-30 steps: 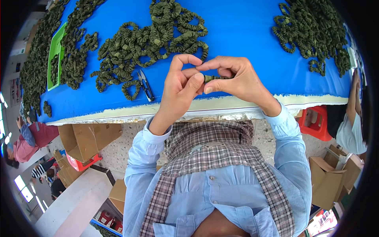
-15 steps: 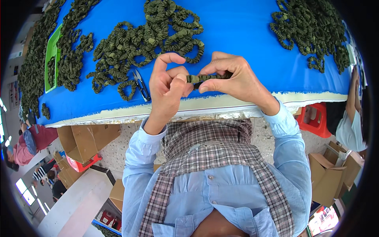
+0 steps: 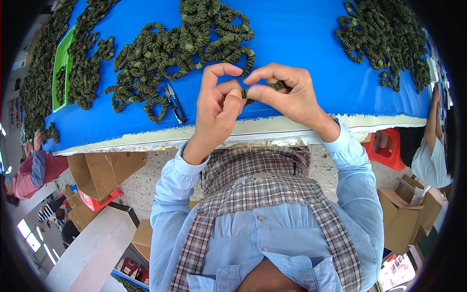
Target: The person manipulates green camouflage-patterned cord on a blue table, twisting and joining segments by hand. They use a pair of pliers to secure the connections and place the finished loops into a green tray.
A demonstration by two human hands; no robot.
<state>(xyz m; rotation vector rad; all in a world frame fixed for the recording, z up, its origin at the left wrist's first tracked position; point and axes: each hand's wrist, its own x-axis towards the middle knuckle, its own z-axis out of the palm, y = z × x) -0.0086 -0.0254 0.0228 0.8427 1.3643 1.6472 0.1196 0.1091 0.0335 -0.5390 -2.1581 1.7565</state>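
Observation:
Above the near edge of the blue-covered table, both hands hold a dark green fabric scrunchie (image 3: 245, 94). My left hand (image 3: 218, 104) pinches one part of it between thumb and fingers, its index finger arched up. My right hand (image 3: 294, 95) grips it close beside, thumb against the left fingertips and index finger curved over. Much of the scrunchie is hidden by the fingers; a bit shows inside the right hand's curl. Left of my left hand lie thread snips (image 3: 174, 104) with dark handles, beside a loose scrunchie (image 3: 156, 109).
Ahead lies a heap of green scrunchies (image 3: 182, 46); another pile (image 3: 384, 39) sits far right. A bright green tray (image 3: 57, 87) stands among more at the left. Cardboard boxes (image 3: 107, 170) and a red stool (image 3: 386, 148) are below the table. Other people work at both sides.
My hands have come closer together, the left shifting slightly right, so less of the scrunchie shows between them. At the far left, a person's hand has reached to the table edge.

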